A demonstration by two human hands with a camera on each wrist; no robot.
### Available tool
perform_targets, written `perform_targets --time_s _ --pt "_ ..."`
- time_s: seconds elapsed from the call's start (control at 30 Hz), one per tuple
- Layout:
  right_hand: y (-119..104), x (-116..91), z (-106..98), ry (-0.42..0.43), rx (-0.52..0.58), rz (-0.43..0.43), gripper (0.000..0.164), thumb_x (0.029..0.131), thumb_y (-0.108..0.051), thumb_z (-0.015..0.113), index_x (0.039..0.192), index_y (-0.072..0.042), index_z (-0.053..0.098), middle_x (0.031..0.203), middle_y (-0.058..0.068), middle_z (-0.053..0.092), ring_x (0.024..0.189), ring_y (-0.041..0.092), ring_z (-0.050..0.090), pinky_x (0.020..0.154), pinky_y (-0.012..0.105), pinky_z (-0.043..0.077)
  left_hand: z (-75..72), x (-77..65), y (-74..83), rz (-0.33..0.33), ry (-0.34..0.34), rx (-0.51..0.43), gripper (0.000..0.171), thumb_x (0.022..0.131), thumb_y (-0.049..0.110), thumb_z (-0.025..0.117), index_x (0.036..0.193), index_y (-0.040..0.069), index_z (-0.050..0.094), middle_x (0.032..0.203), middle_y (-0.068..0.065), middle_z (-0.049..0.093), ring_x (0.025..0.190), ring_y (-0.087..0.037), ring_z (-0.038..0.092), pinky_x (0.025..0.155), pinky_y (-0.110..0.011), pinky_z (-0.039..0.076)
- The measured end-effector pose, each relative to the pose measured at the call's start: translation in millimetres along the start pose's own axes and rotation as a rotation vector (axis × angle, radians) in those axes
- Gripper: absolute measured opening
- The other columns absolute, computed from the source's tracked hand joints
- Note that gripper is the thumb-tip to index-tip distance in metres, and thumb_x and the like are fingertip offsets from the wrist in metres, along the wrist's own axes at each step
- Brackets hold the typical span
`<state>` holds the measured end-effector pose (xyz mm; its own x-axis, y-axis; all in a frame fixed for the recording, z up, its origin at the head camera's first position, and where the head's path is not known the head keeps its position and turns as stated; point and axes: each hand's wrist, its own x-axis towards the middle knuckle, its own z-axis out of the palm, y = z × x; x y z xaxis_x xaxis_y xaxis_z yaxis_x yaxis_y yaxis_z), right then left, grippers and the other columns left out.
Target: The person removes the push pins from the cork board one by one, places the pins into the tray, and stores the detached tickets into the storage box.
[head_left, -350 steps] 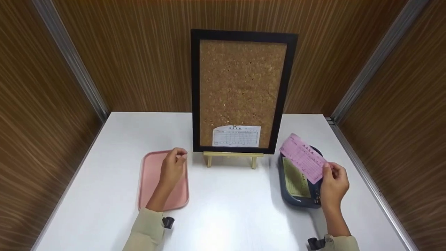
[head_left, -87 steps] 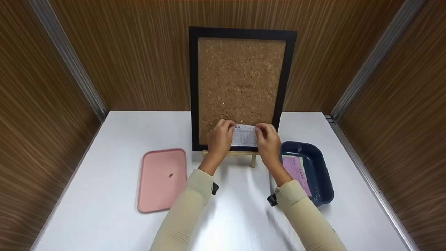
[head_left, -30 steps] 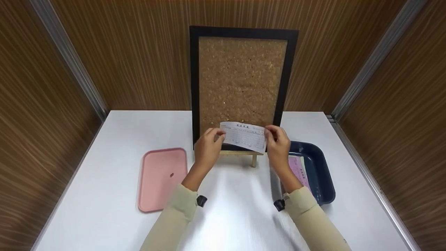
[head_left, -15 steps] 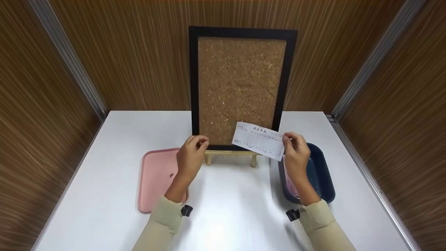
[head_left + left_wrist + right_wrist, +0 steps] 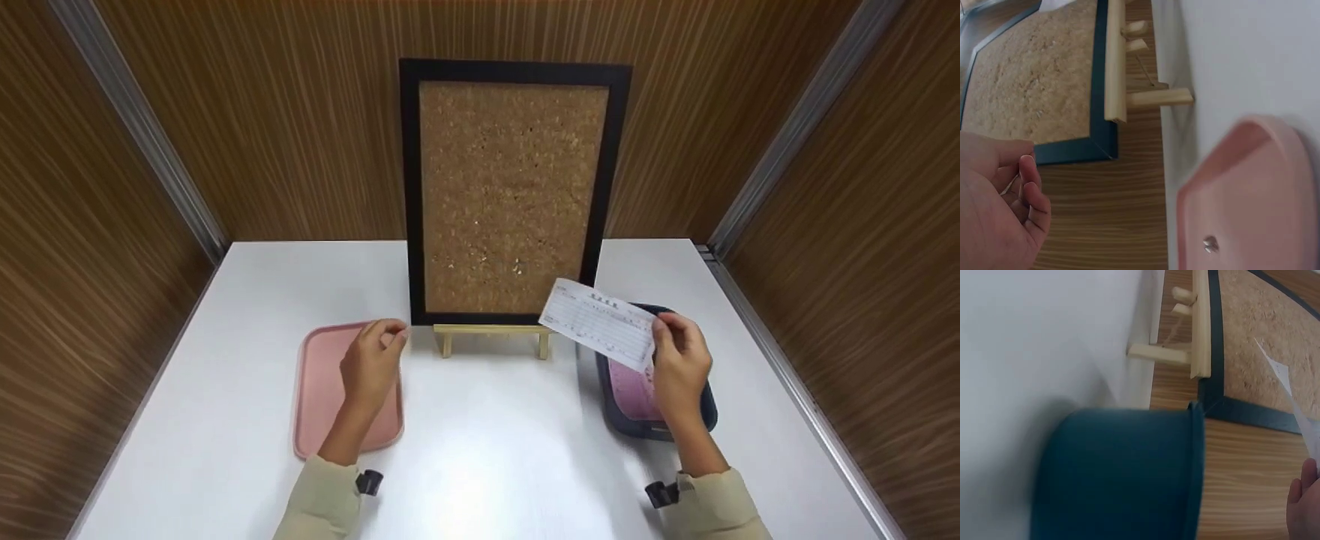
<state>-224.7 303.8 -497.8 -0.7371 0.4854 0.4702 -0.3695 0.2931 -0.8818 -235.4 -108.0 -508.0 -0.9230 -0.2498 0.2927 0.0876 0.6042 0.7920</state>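
Observation:
My right hand (image 5: 681, 367) pinches a white printed slip (image 5: 598, 324) by its right end, between the corkboard (image 5: 514, 195) and the dark blue bin (image 5: 626, 427). Inside that bin lies a pink slip (image 5: 634, 390), partly covered by the hand and white slip. My left hand (image 5: 371, 367) is over the pink tray (image 5: 311, 397), fingers curled and thumb close to the index finger. Whether something tiny sits between those fingertips cannot be seen. In the left wrist view a small shiny metal piece (image 5: 1211, 243) lies in the tray, perhaps a tack.
The black-framed corkboard leans on a small wooden easel (image 5: 491, 330) at the table's back. Several small shiny specks (image 5: 517, 266) dot its lower cork. Wood-grain walls (image 5: 840, 262) enclose the white table (image 5: 487, 435) at the sides and back.
The white slip, earlier on the corkboard, came off in both hands. My left hand let it go and moved left over the tray; my right carried it right. A pink slip went into the bin earlier.

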Motion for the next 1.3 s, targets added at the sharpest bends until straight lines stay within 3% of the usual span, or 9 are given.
perform_targets --time_s 0.17,0.43,0.6,0.8,1.0,1.17,1.3 --pt "9.4 -4.4 -21.2 0.060 -0.053 0.059 0.025 0.099 -0.011 0.064 0.116 0.007 0.065 0.104 0.002 0.064 0.097 0.011 0.060 0.083 0.013 0.048 -8.5 -5.6 -21.4 -0.035 -0.023 0.028 0.015 0.096 0.024 0.069 0.108 0.017 0.074 0.107 0.004 0.072 0.081 -0.018 0.062 0.070 -0.038 0.045" --pt "24.8 -15.8 -43.9 0.122 -0.169 0.180 0.026 0.101 -0.018 0.061 0.120 0.000 0.064 0.101 -0.002 0.064 0.086 0.009 0.059 0.070 0.012 0.048 -24.7 -17.7 -53.6 -0.122 -0.064 0.068 0.017 0.097 0.024 0.067 0.111 0.019 0.073 0.110 0.002 0.072 0.081 -0.018 0.065 0.066 -0.034 0.044" --pt "30.9 -18.4 -55.9 0.168 -0.211 0.230 0.028 0.102 -0.019 0.059 0.122 -0.001 0.063 0.102 -0.007 0.062 0.087 0.006 0.060 0.070 0.011 0.048 -29.5 -20.9 -68.0 -0.157 -0.111 0.045 0.019 0.097 0.023 0.065 0.113 0.016 0.073 0.109 0.000 0.074 0.083 -0.019 0.070 0.065 -0.033 0.045" --pt "38.9 -18.4 -68.2 0.242 -0.254 0.261 0.027 0.102 -0.016 0.058 0.122 0.001 0.063 0.103 -0.011 0.061 0.085 0.002 0.060 0.070 0.009 0.047 -34.1 -22.6 -78.7 -0.169 -0.134 0.043 0.018 0.097 0.020 0.065 0.112 0.013 0.073 0.109 -0.003 0.075 0.092 -0.023 0.071 0.072 -0.038 0.048" --pt "44.4 -17.5 -70.1 0.273 -0.304 0.253 0.026 0.102 -0.014 0.058 0.120 0.003 0.064 0.106 -0.003 0.062 0.084 -0.001 0.057 0.070 0.010 0.045 -35.7 -25.8 -87.5 -0.179 -0.181 0.057 0.017 0.100 0.020 0.061 0.111 0.015 0.072 0.113 -0.003 0.073 0.095 -0.023 0.069 0.076 -0.039 0.049" --pt "46.8 -17.4 -67.9 0.256 -0.357 0.243 0.026 0.101 -0.013 0.058 0.119 0.004 0.065 0.105 0.000 0.062 0.083 -0.004 0.055 0.072 0.011 0.043 -36.0 -29.8 -90.4 -0.182 -0.221 0.047 0.018 0.101 0.022 0.056 0.112 0.016 0.071 0.113 0.000 0.073 0.090 -0.020 0.068 0.075 -0.037 0.049" --pt "45.9 -17.9 -66.4 0.195 -0.390 0.256 0.028 0.102 -0.016 0.057 0.121 0.004 0.064 0.112 0.010 0.063 0.086 -0.005 0.054 0.076 0.010 0.043 -34.9 -29.4 -92.5 -0.176 -0.225 0.052 0.017 0.100 0.019 0.058 0.110 0.016 0.072 0.110 -0.003 0.073 0.090 -0.021 0.068 0.076 -0.039 0.050"
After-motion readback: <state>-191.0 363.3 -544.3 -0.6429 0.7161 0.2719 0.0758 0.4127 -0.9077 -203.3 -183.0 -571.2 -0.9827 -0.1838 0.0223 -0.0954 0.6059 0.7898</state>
